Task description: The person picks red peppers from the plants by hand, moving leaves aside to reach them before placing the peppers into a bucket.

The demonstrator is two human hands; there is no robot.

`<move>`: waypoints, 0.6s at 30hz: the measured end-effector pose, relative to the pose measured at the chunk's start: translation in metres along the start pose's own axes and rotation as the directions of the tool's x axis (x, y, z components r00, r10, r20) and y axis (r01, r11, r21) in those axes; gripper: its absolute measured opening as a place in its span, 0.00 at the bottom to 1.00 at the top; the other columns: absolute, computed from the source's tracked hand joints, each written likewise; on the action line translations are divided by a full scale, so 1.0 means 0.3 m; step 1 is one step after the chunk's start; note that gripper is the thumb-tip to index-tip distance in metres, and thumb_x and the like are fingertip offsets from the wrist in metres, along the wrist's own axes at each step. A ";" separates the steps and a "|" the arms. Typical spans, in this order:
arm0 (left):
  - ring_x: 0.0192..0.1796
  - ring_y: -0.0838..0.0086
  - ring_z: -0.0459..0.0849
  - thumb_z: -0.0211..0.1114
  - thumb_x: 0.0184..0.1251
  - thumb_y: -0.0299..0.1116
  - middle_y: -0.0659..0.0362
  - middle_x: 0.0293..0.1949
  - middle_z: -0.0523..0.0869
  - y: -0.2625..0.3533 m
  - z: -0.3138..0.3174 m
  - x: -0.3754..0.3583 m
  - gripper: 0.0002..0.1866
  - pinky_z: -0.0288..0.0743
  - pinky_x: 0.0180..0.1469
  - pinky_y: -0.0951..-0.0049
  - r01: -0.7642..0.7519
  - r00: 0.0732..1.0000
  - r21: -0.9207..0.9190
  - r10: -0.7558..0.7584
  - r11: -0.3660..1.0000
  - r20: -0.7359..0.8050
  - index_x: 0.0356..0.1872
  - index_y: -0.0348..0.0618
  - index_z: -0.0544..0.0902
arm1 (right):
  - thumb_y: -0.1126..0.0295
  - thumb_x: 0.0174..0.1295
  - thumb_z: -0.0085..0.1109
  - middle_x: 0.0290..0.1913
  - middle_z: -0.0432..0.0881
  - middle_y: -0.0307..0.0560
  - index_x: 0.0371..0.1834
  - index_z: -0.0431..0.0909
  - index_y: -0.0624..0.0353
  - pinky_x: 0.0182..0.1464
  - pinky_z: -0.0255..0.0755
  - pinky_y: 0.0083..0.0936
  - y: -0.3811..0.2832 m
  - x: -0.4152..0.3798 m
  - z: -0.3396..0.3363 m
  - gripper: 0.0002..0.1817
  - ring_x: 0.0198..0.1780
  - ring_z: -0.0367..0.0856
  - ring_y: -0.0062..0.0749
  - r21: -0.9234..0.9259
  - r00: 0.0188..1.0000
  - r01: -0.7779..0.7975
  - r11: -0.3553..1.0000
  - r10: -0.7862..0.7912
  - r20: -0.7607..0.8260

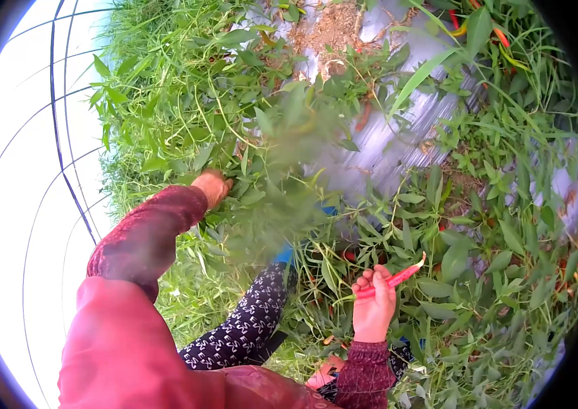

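My right hand [374,310] is closed around a red chili pepper [405,275], its pale, curved tip pointing up and to the right. Just behind that hand stand leafy chili plants [432,259], with bits of red fruit showing low among the leaves. Over on the left, my left hand [214,187] reaches into green foliage [248,136]. Leaves cover its fingers, so whether it grips anything is hidden.
Silvery plastic mulch [391,157] covers the ground between plant rows, with bare soil [333,34] at the top. More red chilies [501,36] hang at upper right. My patterned trouser leg [244,324] is below. A pale wall with dark hoops [57,109] stands left. A blurred patch veils the middle.
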State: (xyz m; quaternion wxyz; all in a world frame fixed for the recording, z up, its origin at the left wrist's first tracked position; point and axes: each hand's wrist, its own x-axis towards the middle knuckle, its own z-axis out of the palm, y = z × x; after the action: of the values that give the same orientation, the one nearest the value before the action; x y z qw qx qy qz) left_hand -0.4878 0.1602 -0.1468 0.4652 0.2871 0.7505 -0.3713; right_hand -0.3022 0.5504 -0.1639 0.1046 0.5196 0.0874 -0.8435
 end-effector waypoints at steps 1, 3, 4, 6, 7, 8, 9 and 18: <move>0.37 0.61 0.80 0.55 0.55 0.32 0.55 0.28 0.82 -0.002 -0.009 -0.002 0.12 0.73 0.41 0.64 -0.003 1.000 0.008 0.003 1.000 0.008 0.41 0.43 0.77 | 0.74 0.60 0.52 0.33 0.77 0.43 0.42 0.73 0.60 0.35 0.72 0.24 -0.001 -0.003 0.002 0.07 0.31 0.76 0.27 0.003 1.000 0.004 1.000 -0.004 -0.004; 0.38 0.62 0.79 0.55 0.54 0.32 0.55 0.29 0.82 -0.003 -0.023 -0.015 0.13 0.72 0.41 0.64 -0.005 1.000 -0.003 0.005 1.000 -0.022 0.41 0.43 0.76 | 0.75 0.60 0.52 0.32 0.78 0.43 0.42 0.73 0.60 0.35 0.72 0.23 -0.006 -0.011 0.002 0.07 0.31 0.76 0.27 0.007 1.000 0.007 1.000 -0.006 -0.010; 0.38 0.62 0.79 0.56 0.54 0.32 0.55 0.30 0.82 -0.006 -0.047 -0.024 0.13 0.72 0.42 0.64 -0.009 0.999 -0.013 0.008 1.000 -0.053 0.41 0.43 0.76 | 0.75 0.60 0.52 0.32 0.78 0.43 0.42 0.73 0.60 0.36 0.72 0.23 -0.007 -0.013 0.003 0.07 0.31 0.76 0.27 0.006 1.000 0.010 1.000 -0.010 -0.003; 0.39 0.62 0.78 0.56 0.53 0.32 0.56 0.30 0.81 0.002 -0.096 -0.017 0.13 0.72 0.42 0.64 -0.056 0.988 -0.041 0.050 0.998 -0.145 0.41 0.42 0.76 | 0.75 0.60 0.53 0.32 0.78 0.43 0.41 0.74 0.60 0.36 0.72 0.23 -0.007 -0.019 0.002 0.07 0.31 0.76 0.27 0.004 1.000 0.009 1.000 -0.009 0.006; 0.39 0.62 0.78 0.56 0.52 0.31 0.56 0.31 0.81 0.011 -0.129 -0.006 0.14 0.72 0.43 0.64 -0.108 0.967 -0.065 0.089 0.992 -0.240 0.41 0.42 0.76 | 0.75 0.60 0.53 0.32 0.78 0.43 0.41 0.74 0.60 0.36 0.72 0.23 -0.006 -0.022 0.001 0.07 0.31 0.76 0.26 0.005 1.000 0.008 1.000 -0.008 0.008; 0.41 0.63 0.77 0.56 0.51 0.30 0.56 0.33 0.80 0.023 -0.168 0.006 0.15 0.71 0.45 0.64 -0.131 0.950 -0.114 0.092 0.985 -0.297 0.42 0.43 0.76 | 0.75 0.60 0.53 0.32 0.78 0.43 0.41 0.74 0.60 0.36 0.72 0.23 -0.005 -0.023 0.002 0.07 0.31 0.76 0.26 0.004 1.000 0.006 1.000 -0.006 0.014; 0.42 0.63 0.76 0.57 0.51 0.30 0.57 0.33 0.79 0.040 -0.207 0.015 0.18 0.70 0.46 0.64 -0.123 0.935 -0.113 0.077 0.986 -0.345 0.46 0.43 0.75 | 0.75 0.60 0.53 0.32 0.78 0.43 0.41 0.74 0.60 0.36 0.72 0.23 -0.004 -0.023 0.003 0.07 0.31 0.76 0.26 -0.002 1.000 0.002 1.000 -0.002 0.021; 0.67 0.56 0.59 0.59 0.55 0.35 0.51 0.62 0.65 0.146 -0.457 -0.019 0.25 0.50 0.66 0.48 -0.040 0.785 -0.256 -0.128 0.966 -0.607 0.57 0.48 0.69 | 0.74 0.60 0.53 0.34 0.79 0.44 0.42 0.72 0.60 0.34 0.73 0.23 -0.022 -0.065 0.005 0.08 0.31 0.77 0.26 -0.166 0.997 0.055 0.985 -0.044 0.066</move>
State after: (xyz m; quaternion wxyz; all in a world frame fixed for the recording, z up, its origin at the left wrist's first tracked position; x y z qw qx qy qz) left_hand -0.5181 0.2974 -0.1145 0.2178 0.3127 0.9091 -0.1680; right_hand -0.2968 0.5581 -0.1455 0.1296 0.4799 0.1677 -0.8513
